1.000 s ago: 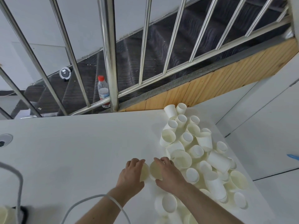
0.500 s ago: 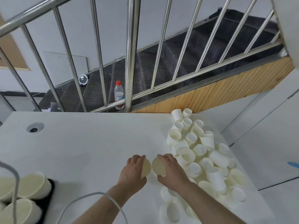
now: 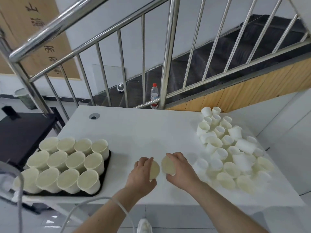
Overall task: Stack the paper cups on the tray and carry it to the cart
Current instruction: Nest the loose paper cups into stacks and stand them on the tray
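White paper cups: one gripped in left hand [image 3: 140, 174], cup [image 3: 154, 169], one in right hand [image 3: 180, 170], cup [image 3: 168, 166], fingers curled round each, above white table [image 3: 143, 132]. Black tray [image 3: 102, 185] left holds twelve upright; loose pile [image 3: 227, 148] right.

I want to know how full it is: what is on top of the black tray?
The black tray holds twelve upright paper cups, in three rows of four. They cover nearly all of its surface; only its right and near rims show.

Steel railing [image 3: 165, 52] behind white table [image 3: 143, 132]; red-capped water bottle [image 3: 154, 96] by railing post.
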